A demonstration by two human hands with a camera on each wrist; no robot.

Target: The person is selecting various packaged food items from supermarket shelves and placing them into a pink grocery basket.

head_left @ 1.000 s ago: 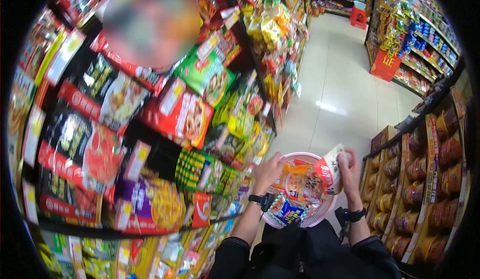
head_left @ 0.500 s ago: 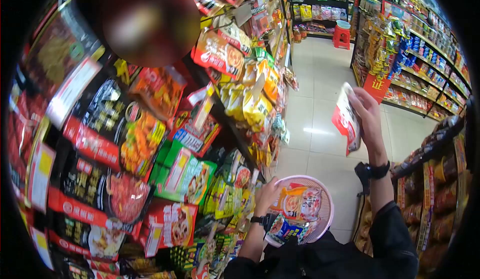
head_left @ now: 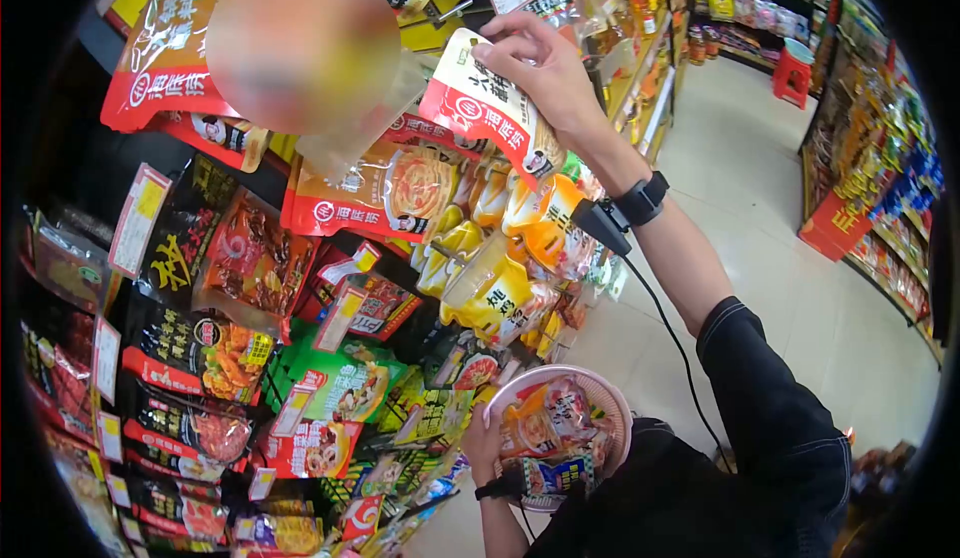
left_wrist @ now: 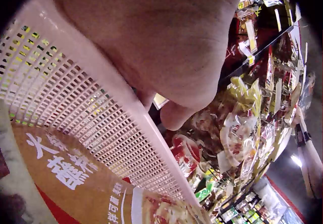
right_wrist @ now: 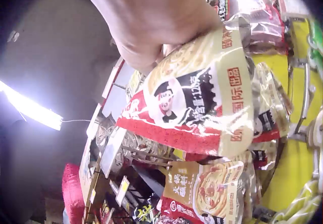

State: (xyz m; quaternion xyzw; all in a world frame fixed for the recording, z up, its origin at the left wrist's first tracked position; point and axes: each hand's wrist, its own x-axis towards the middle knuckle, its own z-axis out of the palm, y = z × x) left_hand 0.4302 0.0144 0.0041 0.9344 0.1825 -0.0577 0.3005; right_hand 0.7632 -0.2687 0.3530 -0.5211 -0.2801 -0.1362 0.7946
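Observation:
Pinched by its top edge, a white-and-red sauce packet [head_left: 485, 108] hangs from my right hand [head_left: 545, 68] in front of the shelf rack. In the right wrist view the packet's [right_wrist: 192, 98] printed face is tilted, with my fingers partly hidden behind it. Just below it hang orange-and-red sauce packets [head_left: 370, 193]. My left hand [head_left: 483, 448] grips the rim of a pink plastic basket [head_left: 623, 423] at my waist; the left wrist view shows the hand [left_wrist: 166, 42] over that rim. Inside lie an orange packet [head_left: 532, 428] and a blue packet [head_left: 555, 476].
Shelves of bagged food fill the left side, with yellow bags [head_left: 500, 293] below my right hand and price tags [head_left: 140, 218] jutting out. A tiled aisle [head_left: 725, 148] runs ahead on the right to a red stool [head_left: 793, 73]. A cable [head_left: 685, 358] trails from my right wrist.
My right hand has carried the white-and-red packet from above the basket, out over the aisle, then up and left to the rack. My left hand stays at the basket rim.

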